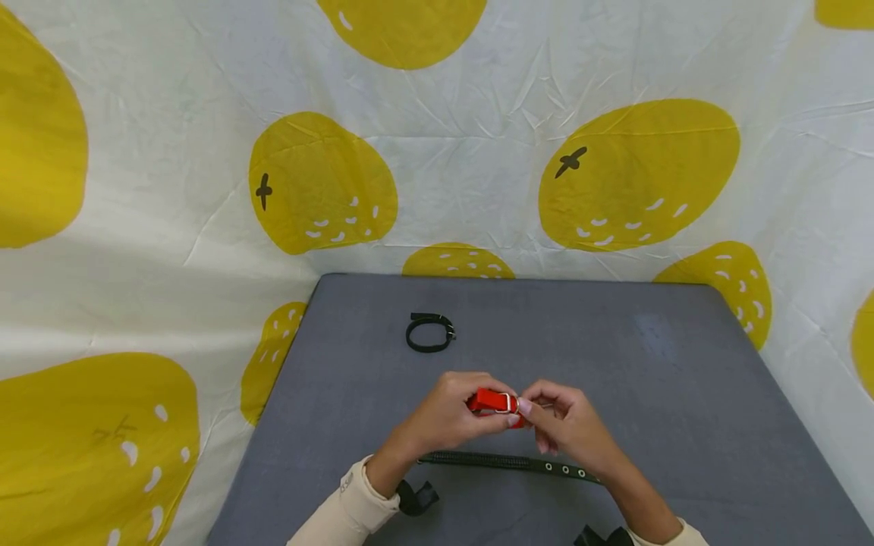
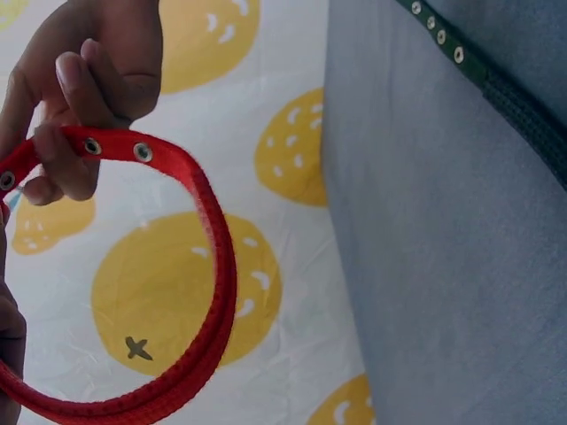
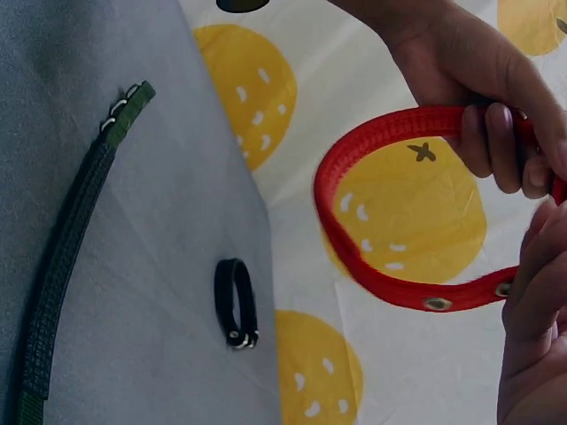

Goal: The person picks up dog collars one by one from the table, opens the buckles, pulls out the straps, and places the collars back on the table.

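A red collar [image 1: 492,400] with metal eyelets and a silver buckle [image 1: 506,403] is held up over the table, bent into a loop. My left hand [image 1: 452,409] grips it around the band, just left of the buckle. At the buckle's right side, my right hand [image 1: 570,425] pinches the collar's end between thumb and fingers. In the left wrist view the red band [image 2: 226,266] curves round with its eyelets near the right-hand fingers [image 2: 75,168]. The right wrist view shows the left-hand fingers [image 3: 503,146] curled over the band's upper part.
A dark green collar [image 1: 501,460] with eyelets lies stretched out on the grey table [image 1: 683,394], below my hands. Farther back lies a black collar [image 1: 428,350] buckled into a ring. Behind the table hangs a white cloth [image 1: 464,189] printed with yellow fruit.
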Motion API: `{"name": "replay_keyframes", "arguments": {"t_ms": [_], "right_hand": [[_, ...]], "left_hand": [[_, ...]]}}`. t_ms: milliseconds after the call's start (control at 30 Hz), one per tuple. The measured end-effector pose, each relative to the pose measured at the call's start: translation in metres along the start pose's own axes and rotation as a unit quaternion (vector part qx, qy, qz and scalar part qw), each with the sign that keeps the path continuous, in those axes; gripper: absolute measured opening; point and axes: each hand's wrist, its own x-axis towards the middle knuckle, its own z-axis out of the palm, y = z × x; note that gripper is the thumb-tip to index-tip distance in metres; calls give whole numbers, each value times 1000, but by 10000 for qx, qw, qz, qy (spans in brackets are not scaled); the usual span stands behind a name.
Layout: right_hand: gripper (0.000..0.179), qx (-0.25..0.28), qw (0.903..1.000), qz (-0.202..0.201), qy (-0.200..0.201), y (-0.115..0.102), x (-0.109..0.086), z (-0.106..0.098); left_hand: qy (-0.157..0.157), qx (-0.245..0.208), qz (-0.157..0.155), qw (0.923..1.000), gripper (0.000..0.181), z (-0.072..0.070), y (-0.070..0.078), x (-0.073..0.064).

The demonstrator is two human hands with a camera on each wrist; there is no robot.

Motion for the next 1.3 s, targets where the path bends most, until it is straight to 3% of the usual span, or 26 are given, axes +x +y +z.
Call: {"name": "replay_keyframes", "arguments": {"t_ms": [100,333,600,833,1100,1300], "right_hand": [[17,-180,9998,-5,-63,0,0,0],[19,135,9993,-188,-290,-2,-2,0],[21,386,9983,-416,-103,-2,-3,2],[17,325,9989,-338,-59,-4,-3,2],[15,-325,9991,17,-266,-11,-1,2],[16,-99,9993,8,-359,-10,-1,3]], "left_hand": [[-70,83,32,9999,18,1,-1,0],[-94,372,362,9986,17,1,-1,0],[-67,476,602,9970,18,2,1,-1],[161,348,549,9978,17,1,2,-1],[-8,245,259,9994,15,1,2,-2],[-16,244,303,9992,15,1,2,-2]]}}
